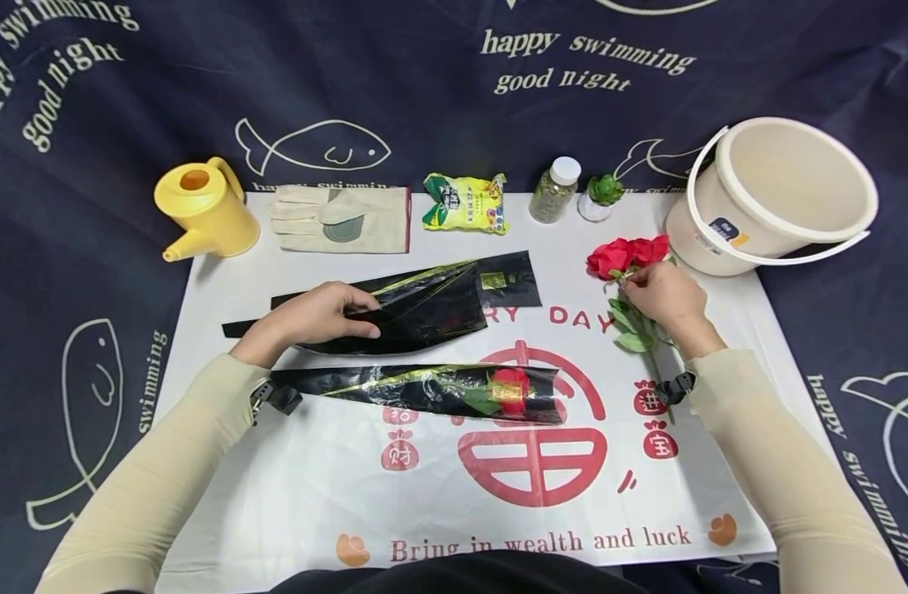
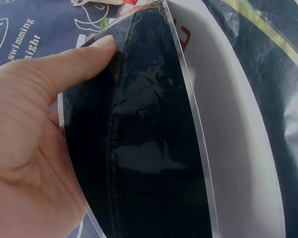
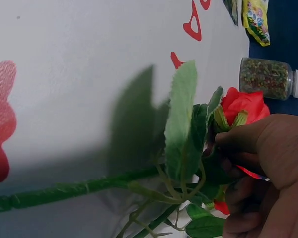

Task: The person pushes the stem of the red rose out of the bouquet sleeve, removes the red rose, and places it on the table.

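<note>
My left hand (image 1: 316, 313) grips a black flower sleeve (image 1: 424, 318) near its narrow end, its wide mouth toward the right. In the left wrist view the thumb lies along the edge of that sleeve (image 2: 144, 124). Under it lies another black sleeve (image 1: 513, 280) with a gold label. At the right, my right hand (image 1: 669, 293) pinches the stem of a red artificial rose (image 1: 609, 258) just below the bloom. A second red bloom (image 1: 649, 249) is beside it. Green leaves (image 3: 181, 124) and stems hang below the fingers in the right wrist view.
Nearer me lies a rose wrapped in a black sleeve (image 1: 416, 389). Along the back are a yellow watering can (image 1: 212, 210), gloves (image 1: 342, 219), a yellow packet (image 1: 464, 204), a jar (image 1: 553, 194), a small potted plant (image 1: 598, 198) and a beige bucket (image 1: 773, 198).
</note>
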Demonstrator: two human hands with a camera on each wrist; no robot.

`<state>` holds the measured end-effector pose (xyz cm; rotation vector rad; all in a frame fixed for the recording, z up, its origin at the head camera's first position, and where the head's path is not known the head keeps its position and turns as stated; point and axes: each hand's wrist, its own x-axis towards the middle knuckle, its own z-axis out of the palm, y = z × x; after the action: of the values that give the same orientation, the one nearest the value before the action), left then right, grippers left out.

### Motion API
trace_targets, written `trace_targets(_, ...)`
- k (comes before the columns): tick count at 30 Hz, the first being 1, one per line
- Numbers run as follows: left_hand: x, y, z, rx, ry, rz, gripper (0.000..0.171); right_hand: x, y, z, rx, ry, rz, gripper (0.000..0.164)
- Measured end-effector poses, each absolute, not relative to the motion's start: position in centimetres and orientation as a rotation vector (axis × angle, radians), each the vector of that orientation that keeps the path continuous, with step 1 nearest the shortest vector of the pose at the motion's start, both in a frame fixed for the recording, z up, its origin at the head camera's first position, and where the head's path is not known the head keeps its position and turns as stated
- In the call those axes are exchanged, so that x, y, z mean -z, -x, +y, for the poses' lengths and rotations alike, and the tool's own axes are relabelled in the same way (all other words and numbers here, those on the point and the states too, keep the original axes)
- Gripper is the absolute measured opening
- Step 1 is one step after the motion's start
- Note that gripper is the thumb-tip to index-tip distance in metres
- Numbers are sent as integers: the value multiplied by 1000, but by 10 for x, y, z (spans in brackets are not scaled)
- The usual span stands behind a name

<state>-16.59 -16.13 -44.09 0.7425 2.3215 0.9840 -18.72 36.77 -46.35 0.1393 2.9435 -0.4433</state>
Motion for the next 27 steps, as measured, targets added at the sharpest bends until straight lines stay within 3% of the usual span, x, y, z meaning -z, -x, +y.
trace_targets(7,441,166,-159,-981,-751,2314,31,456,184,368,421,-98,3002,26)
trace_targets(13,439,167,-157,-971,-775,2318,32,426,184,347,415,45,3118,27)
trace_targets(17,436,166,-152,-956,-798,2306,31,414,177,311,581,481,3110,23)
trace_targets(21,431,165,-139,-918,-884,2318,24,416,166,262,792,1004,2912,38)
trace_targets(24,428,165,-125,-878,-987,2344,20,424,164,229,814,1202,2827,53)
trace_targets(27,428,164,-115,-828,-1045,2369,22,436,166,209,768,1253,2813,53)
